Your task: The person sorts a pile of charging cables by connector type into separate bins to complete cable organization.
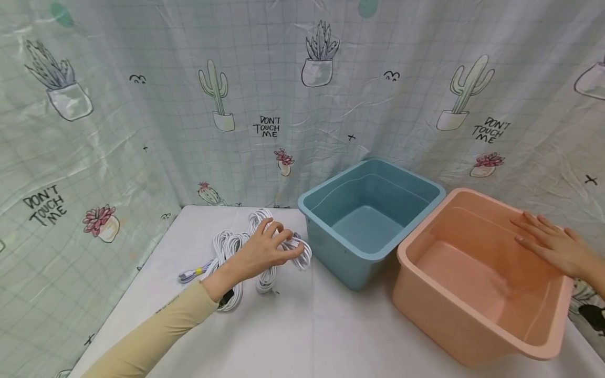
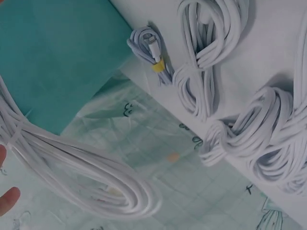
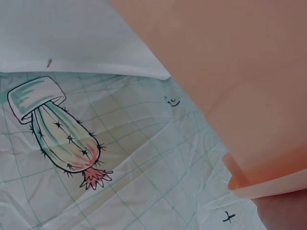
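My left hand (image 1: 269, 249) holds a coiled white cable (image 1: 302, 257) with curled fingers, left of the blue bin (image 1: 331, 249). The held coil (image 2: 96, 172) hangs as a long loop in the left wrist view, where only fingertips show at the edge. Beside that hand lie more white cable coils (image 1: 229, 244) and a thin cable with a yellow tie (image 1: 189, 274). My right hand (image 1: 557, 247) rests over the far right rim of the salmon-pink bin (image 1: 439, 310), fingers straight against its inner wall. In the right wrist view, part of the hand (image 3: 285, 211) shows by the rim.
The two bins stand side by side on a white table (image 1: 302, 336), the pink one nearer. A patterned curtain (image 1: 264, 63) encloses the back and left side. One cable coil has a black part (image 1: 227, 298) by my left wrist.
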Demonstrator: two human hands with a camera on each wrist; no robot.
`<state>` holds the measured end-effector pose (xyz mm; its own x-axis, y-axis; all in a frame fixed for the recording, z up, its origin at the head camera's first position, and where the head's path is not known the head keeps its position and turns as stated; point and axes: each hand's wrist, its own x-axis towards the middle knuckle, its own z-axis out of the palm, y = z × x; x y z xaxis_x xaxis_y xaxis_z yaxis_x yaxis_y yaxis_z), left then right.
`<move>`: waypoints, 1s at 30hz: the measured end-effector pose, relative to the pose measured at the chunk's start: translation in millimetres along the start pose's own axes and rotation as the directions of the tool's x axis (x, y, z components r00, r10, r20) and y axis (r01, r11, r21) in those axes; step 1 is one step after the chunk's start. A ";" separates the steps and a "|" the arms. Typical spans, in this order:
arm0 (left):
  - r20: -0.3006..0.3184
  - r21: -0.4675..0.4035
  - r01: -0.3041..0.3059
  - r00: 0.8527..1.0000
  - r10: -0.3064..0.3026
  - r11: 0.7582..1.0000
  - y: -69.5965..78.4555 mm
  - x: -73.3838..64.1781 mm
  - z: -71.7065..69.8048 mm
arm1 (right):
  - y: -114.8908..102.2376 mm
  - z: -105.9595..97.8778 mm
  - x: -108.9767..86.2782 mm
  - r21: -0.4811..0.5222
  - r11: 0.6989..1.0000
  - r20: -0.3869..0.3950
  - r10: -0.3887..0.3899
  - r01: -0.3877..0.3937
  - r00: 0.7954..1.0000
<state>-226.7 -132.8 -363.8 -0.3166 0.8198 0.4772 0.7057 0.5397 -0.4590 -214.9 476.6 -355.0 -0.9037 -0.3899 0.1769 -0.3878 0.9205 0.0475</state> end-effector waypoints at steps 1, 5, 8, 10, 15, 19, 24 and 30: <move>0.000 0.011 -0.006 1.000 0.006 1.000 -1.1 0.7 -1.5 | 0.1 -0.3 0.4 -0.008 1.000 -0.002 -0.009 0.009 1.000; -0.022 0.037 -0.028 0.999 0.028 0.999 -5.0 5.7 -7.8 | -0.7 -0.7 0.7 -0.020 1.000 -0.008 -0.022 0.022 1.000; -0.048 0.046 -0.042 0.998 0.045 0.998 -8.1 10.8 -12.9 | -2.0 -0.5 0.2 -0.017 1.000 0.002 -0.008 0.008 1.000; -0.057 0.054 -0.052 0.997 0.055 0.997 -10.6 14.2 -17.0 | -2.6 -0.7 -0.6 -0.018 1.000 0.001 -0.006 0.006 1.000; -0.044 0.091 -0.069 0.996 0.073 0.993 -18.8 23.2 -28.5 | -1.3 -1.8 -1.9 -0.037 0.998 -0.025 -0.043 0.042 0.999; -0.039 0.117 -0.083 0.995 0.088 0.990 -25.7 32.3 -34.5 | 0.7 -1.3 -2.4 -0.042 0.997 -0.052 -0.068 0.066 0.996; -0.049 0.125 -0.098 0.993 0.104 0.987 -31.9 45.7 -39.8 | 1.5 -0.3 -0.7 -0.053 0.997 -0.043 -0.061 0.059 0.997; -0.051 0.133 -0.118 0.991 0.126 0.984 -34.5 62.7 -43.5 | 0.9 0.4 -0.5 -0.036 0.999 -0.033 -0.033 0.031 0.999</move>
<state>-243.3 -108.4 -285.4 -0.1926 0.8702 0.4534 0.6475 0.4599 -0.6077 -214.9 477.6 -355.4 -0.8842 -0.4187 0.2072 -0.4092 0.9081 0.0888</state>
